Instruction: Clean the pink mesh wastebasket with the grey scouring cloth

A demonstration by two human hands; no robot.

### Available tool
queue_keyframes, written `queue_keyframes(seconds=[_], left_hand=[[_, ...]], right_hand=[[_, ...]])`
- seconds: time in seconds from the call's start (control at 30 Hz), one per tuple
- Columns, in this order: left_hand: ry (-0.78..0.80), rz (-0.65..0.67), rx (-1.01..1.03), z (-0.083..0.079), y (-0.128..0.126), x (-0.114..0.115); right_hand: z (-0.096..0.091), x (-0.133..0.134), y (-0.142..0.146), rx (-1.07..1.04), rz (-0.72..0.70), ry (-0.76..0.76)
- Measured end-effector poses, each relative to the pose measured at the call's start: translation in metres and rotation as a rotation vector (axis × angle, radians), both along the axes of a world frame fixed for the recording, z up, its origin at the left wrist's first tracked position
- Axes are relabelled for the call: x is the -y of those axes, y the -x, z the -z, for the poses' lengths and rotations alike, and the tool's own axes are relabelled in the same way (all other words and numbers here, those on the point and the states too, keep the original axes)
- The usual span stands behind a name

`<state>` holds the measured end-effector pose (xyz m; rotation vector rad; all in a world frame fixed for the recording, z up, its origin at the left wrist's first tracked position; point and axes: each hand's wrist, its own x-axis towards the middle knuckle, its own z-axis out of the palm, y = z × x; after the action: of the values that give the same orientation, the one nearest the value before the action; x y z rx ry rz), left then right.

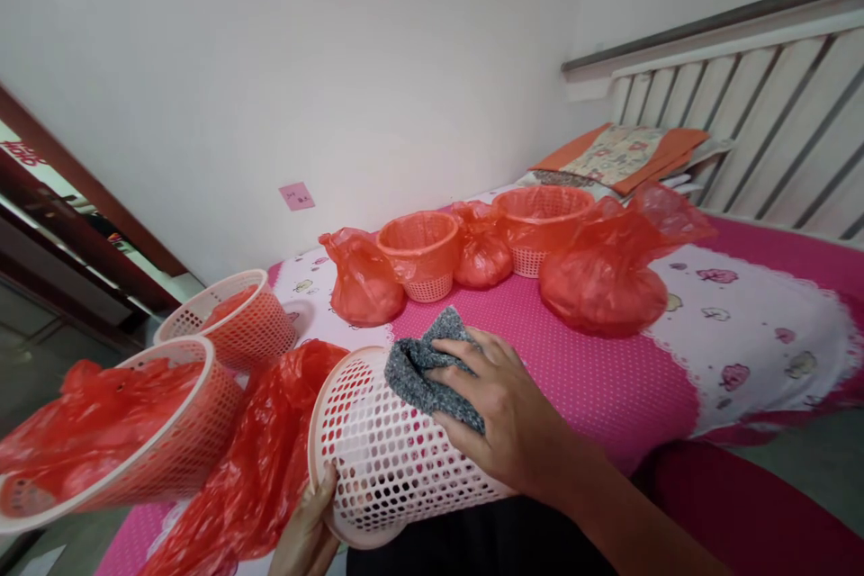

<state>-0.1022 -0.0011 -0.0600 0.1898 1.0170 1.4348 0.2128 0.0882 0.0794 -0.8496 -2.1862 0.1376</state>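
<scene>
A pale pink perforated plastic basket (405, 454) lies tipped on its side in front of me, its rim facing left. My left hand (310, 522) grips that rim at the lower left, thumb on the outside. Against the upper side of the basket, my right hand (496, 396) presses a grey cloth (425, 369), fingers bent over it. Just left of the basket, a crumpled red plastic bag (263, 459) is spread on the tablecloth.
Two more pink baskets (270, 319) with red bags inside stand at the left. Along the wall are red-lined baskets (432, 288) and knotted, filled red bags (604, 283). Folded fabric (614, 153) lies at the back right, near a white radiator (762, 117). The tablecloth (607, 378) is pink and white.
</scene>
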Motion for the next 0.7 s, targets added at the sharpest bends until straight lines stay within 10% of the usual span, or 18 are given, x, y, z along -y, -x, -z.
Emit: queue_keyframes(seconds=[0.43,0.7], left_hand=[[-0.123,0.092,0.068,0.016,0.005,-0.004],[-0.166,0.095,0.122,0.042,0.023,-0.002]], right_hand=[[-0.003,-0.056,-0.002,-0.197,0.015,0.327],[0.030,-0.086,-0.021,-0.239,0.110,0.528]])
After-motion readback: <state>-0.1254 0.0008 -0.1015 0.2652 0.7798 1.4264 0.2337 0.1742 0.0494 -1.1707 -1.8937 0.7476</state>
